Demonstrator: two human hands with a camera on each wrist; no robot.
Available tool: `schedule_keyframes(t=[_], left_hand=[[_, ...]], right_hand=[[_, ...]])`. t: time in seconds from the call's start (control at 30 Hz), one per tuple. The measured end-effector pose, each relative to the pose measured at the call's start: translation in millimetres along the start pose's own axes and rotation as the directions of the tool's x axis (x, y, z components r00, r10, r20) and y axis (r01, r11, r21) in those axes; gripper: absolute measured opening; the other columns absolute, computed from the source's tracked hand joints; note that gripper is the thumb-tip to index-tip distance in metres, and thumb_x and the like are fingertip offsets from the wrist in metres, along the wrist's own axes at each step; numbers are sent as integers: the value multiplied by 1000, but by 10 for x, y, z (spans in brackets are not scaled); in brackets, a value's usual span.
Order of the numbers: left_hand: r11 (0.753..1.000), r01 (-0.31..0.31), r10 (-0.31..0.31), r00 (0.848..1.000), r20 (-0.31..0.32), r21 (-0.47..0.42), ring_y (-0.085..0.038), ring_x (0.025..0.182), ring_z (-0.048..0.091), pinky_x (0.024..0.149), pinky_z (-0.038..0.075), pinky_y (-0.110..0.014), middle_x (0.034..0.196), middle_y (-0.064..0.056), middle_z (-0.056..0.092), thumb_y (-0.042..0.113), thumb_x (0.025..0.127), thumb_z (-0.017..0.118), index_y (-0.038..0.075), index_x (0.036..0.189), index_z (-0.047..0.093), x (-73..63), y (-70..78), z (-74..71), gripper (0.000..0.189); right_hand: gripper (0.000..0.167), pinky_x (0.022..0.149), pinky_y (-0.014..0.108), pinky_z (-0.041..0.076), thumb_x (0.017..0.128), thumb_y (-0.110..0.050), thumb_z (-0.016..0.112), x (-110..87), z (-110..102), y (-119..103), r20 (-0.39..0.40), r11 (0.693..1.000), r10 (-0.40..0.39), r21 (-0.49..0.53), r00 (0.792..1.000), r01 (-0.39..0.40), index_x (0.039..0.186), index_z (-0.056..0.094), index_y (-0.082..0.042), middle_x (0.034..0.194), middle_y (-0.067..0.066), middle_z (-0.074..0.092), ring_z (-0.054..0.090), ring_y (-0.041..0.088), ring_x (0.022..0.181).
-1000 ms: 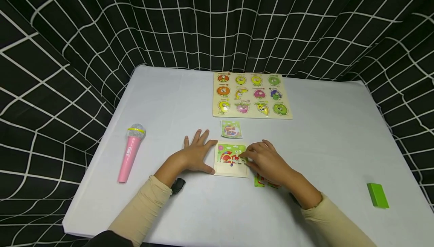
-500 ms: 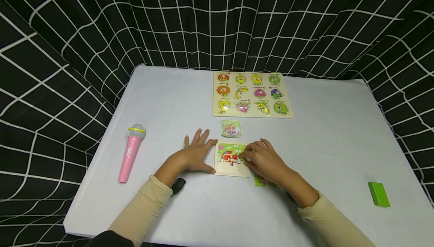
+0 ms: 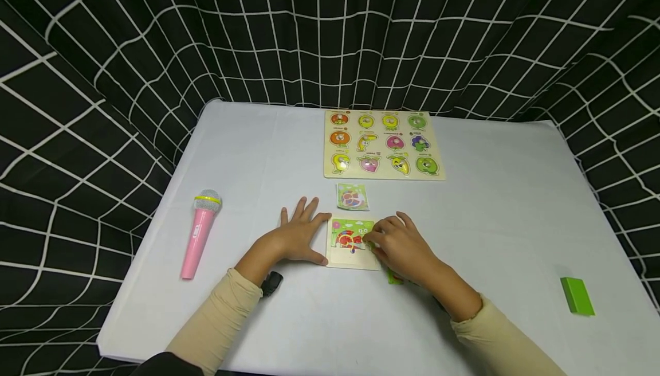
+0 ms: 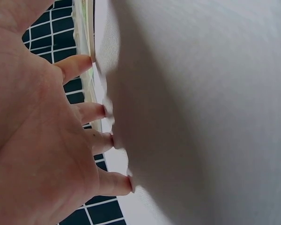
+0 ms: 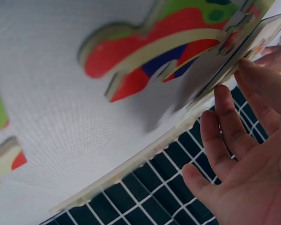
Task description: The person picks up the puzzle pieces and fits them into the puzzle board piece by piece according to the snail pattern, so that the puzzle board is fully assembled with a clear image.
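Note:
In the head view a square wooden puzzle board (image 3: 353,258) lies on the white table. Its upper part carries jigsaw pieces with a red snail-like picture on green (image 3: 346,232). My left hand (image 3: 296,241) is spread, with thumb and index finger against the board's left edge; other fingertips (image 4: 114,183) touch the tablecloth in the left wrist view. My right hand (image 3: 404,247) pinches a jigsaw piece at the picture's right side, mostly hidden under the fingers. Loose jigsaw pieces (image 3: 395,278) lie partly beneath this hand; the right wrist view shows a red-and-blue piece (image 5: 145,51) closer.
Above the board is a small picture card (image 3: 353,197). Behind it sits a fruit peg puzzle (image 3: 381,172). A pink toy microphone (image 3: 198,238) lies to the left, a green block (image 3: 577,296) far right. Black grid-patterned cloth (image 3: 340,32) surrounds the table.
My right hand has shifted slightly at the board's right side, and the piece there now shows less beneath its fingers. My left hand has stayed at the left edge.

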State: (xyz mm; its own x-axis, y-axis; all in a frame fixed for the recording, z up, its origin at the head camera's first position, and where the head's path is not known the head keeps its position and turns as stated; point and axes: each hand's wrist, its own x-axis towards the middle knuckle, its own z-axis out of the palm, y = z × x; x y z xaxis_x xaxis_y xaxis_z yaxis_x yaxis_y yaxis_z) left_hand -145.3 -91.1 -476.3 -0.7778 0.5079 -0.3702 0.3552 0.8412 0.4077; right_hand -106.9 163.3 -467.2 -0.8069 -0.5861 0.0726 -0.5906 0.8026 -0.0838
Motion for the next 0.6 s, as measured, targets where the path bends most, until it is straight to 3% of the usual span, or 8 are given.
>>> schedule_keyframes(t=[0.37,0.6], left_hand=[[1000,5,-5,1000,11,-4,-36,149,-9,109,2,-71,163,-14,2,53,69,82,23,151,32,-7,-2,-6,101],[1000,9,-9,1000,13,-6,-36,149,-10,109,2,-71,163,-14,1,54,69,82,23,152,32,0,4,2,102]], right_hand=[[25,103,58,35,77,-16,82,2,13,1,-5,1000,-7,-10,1000,7,100,77,-21,98,-1,68,59,26,103],[30,103,60,34,79,-20,80,-79,-33,6,35,995,4,101,999,-8,108,73,-19,105,-2,68,58,25,108]])
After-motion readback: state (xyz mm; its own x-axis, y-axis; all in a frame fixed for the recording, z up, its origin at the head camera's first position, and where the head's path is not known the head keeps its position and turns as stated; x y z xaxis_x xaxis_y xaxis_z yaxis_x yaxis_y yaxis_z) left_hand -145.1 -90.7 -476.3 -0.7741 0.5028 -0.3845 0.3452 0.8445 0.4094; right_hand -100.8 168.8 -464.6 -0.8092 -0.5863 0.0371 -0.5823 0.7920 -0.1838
